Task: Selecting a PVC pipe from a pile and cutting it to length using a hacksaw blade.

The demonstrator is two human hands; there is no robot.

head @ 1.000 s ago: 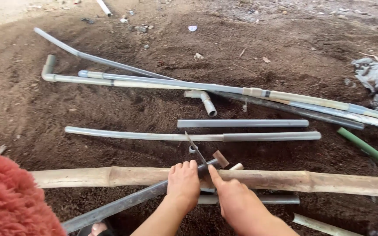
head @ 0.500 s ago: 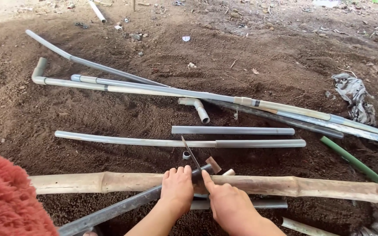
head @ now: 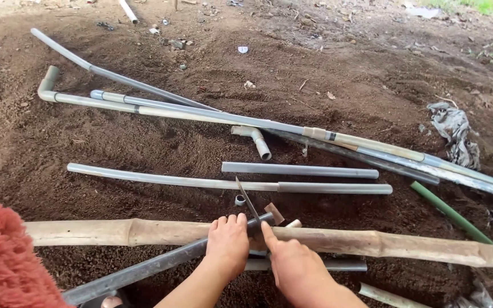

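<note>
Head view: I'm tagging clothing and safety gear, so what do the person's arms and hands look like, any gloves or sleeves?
Both the left hand and right hand are bare: no gloves, rings or watch show. The forearms are uncovered as far as the frame's lower edge, with no sleeves visible.

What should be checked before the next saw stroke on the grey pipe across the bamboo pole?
1. Left hand pressing the grey pipe down on the bamboo pole: ok.
2. Right hand on the saw: ok, though the handle is hidden under the hand.
3. Saw blade set at the pipe end, beside the left hand's fingers: cannot tell how far apart they are.
4. Bamboo pole lying flat on the soil: ok.
5. Cut-off pipe ring lying past the pole, away from the blade: ok.
6. Other long pipes apart from the work spot: ok.
</note>
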